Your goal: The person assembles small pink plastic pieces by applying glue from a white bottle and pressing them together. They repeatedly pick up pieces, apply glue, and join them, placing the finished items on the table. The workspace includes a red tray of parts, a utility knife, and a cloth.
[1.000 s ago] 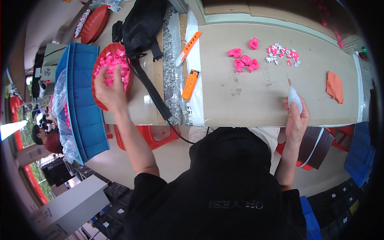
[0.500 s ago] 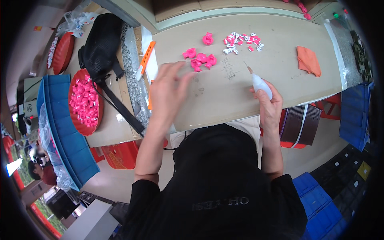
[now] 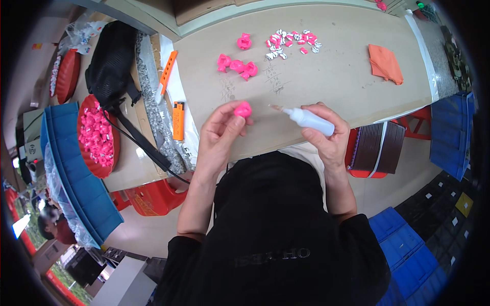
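Head view: left fingers (image 3: pixel 233 128) pinch pink piece (image 3: pixel 243 109) at tips; right fingers (image 3: pixel 316 138) grip white bottle (image 3: pixel 312 121).

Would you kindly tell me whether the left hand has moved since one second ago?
Yes, to the right: the left hand was at the red bowl and is now well right of it, holding a pink piece.
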Demonstrator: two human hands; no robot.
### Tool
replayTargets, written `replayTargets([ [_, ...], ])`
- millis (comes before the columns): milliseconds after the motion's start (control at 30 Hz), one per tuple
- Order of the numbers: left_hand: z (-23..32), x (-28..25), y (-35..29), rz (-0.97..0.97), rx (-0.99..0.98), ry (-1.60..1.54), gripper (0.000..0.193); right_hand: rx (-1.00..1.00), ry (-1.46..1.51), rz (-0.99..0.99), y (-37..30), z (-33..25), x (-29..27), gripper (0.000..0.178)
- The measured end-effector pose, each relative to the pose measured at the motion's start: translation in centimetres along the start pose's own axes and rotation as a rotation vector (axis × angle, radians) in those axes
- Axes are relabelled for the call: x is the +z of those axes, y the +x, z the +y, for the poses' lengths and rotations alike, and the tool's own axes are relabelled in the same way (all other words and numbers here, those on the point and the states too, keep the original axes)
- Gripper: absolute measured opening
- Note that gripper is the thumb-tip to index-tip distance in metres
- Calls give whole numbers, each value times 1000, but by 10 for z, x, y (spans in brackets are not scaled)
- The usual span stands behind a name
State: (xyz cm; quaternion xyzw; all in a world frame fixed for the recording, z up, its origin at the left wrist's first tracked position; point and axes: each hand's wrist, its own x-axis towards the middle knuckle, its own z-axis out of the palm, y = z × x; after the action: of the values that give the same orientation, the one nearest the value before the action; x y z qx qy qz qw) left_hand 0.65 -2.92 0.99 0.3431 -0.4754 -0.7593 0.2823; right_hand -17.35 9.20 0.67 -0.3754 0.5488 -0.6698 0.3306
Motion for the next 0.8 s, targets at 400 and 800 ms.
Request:
replayTargets([
  [400, -15, 2, -13, 19, 35, -80, 26, -267, -547, -62, -1, -32, 16, 29],
  [800, -15, 2, -16, -5, 21, -67, 25, -225, -559, -77, -3, -27, 20, 30],
])
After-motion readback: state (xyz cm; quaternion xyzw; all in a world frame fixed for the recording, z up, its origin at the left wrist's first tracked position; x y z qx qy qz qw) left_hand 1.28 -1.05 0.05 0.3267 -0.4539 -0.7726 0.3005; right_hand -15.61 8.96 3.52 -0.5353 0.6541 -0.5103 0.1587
